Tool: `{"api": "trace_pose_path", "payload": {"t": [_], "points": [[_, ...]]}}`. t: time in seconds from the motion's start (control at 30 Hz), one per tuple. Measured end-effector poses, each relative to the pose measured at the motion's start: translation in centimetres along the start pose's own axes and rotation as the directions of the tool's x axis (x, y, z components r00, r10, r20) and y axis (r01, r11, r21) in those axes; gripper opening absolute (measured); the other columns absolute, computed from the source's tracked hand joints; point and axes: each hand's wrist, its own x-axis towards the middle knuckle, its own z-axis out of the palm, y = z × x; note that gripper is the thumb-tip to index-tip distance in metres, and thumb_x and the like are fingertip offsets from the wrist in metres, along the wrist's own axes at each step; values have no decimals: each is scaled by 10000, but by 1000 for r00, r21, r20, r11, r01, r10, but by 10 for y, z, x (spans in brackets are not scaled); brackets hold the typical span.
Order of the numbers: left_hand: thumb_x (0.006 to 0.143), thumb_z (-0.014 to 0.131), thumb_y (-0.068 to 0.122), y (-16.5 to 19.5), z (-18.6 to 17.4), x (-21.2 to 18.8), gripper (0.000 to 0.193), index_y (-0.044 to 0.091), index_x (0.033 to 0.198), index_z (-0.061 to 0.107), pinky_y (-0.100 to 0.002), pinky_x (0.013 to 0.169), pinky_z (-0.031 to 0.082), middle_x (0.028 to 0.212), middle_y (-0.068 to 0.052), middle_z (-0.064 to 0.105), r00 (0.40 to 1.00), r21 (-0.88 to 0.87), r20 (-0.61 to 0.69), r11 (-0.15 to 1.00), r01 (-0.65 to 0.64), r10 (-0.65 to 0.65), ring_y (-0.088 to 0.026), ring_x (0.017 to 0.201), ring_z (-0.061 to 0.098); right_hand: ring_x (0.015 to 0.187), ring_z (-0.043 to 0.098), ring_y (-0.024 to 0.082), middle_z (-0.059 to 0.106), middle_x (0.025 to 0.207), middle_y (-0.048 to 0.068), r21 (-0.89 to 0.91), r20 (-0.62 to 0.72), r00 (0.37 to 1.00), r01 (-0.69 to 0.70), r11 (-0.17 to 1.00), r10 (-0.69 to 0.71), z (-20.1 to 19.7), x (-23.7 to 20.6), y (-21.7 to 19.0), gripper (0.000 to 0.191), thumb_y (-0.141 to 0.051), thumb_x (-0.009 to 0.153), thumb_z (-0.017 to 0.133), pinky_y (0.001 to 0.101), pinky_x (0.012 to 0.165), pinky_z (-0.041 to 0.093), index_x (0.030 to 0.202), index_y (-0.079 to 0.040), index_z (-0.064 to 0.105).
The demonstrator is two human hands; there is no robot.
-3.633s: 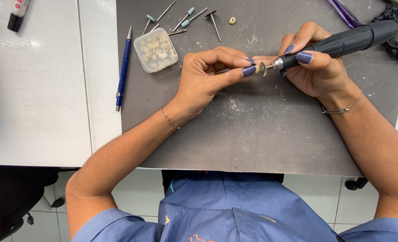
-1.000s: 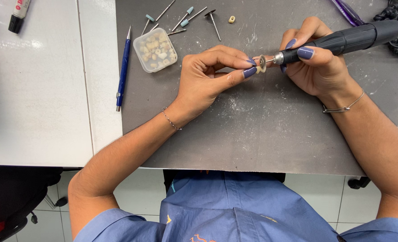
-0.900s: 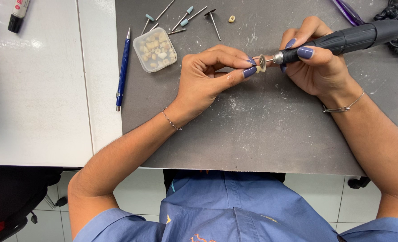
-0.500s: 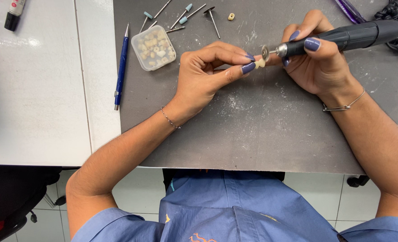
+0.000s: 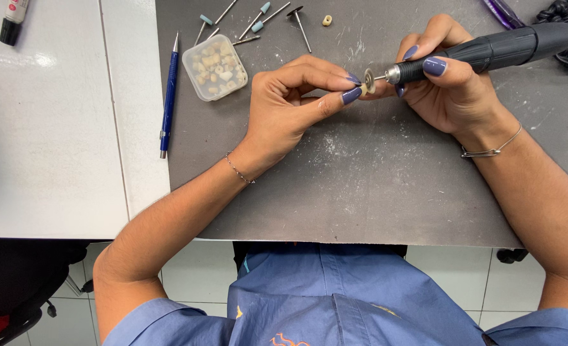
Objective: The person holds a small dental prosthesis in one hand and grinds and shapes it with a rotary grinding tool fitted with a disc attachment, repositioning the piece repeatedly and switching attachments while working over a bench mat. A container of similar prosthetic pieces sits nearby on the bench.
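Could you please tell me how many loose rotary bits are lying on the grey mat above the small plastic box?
5. All lie on the grey mat along its top edge: teal-tipped bit, plain shank, thin bit, second teal-tipped bit, disc-headed bit. More may lie beyond the frame.

Clear lidded plastic box [image 5: 216, 67] of pale pieces on grey mat; white-labelled black marker [image 5: 12, 19] at worktop's top-left corner.

pen [image 5: 169, 96] left of box [image 5: 216, 66]
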Motion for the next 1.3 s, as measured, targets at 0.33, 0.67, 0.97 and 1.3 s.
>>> {"api": "trace_pose_path", "payload": {"t": [0.33,0.67,0.97,1.3], "points": [[959,756,-54,0,1,0,140,12,1083,760,-292,1005,673,1155,-99,719,1000,-14,1,1000,-11,11,-158,1067,739,1097,752,295,728,1063,150,-13,-3,1000,-2,1000,2,0,0,-1,51,-129,1157,579,541,1076,613,1157,-84,605],[962,754,-55,0,0,-1,139,9,1085,759,-296,1009,672,1164,-103,713,1000,-20,-2,1000,-8,8,-160,1073,737,1093,757,288,739,1036,140,-24,19,1000,9,1000,-8,-1,3,0,60,-131,1156,580,519,1063,622,1162,-83,616],[961,752,-60,-1,0,-1,139,1,1085,758,-291,1015,668,1164,-107,713,1000,-22,-4,1000,-13,13,-162,1074,736,1089,760,279,737,1029,138,-49,21,1000,18,999,-17,0,3,0,60,-134,1157,579,504,1065,634,1161,-88,618],[958,755,-58,-2,0,-2,148,2,1093,755,-290,1032,657,1175,-105,710,1000,-19,7,1000,-20,20,-160,1090,729,1087,759,286,731,1027,134,-51,9,1000,12,999,-11,0,2,0,65,-142,1160,588,515,1049,629,1157,-84,616]]}}
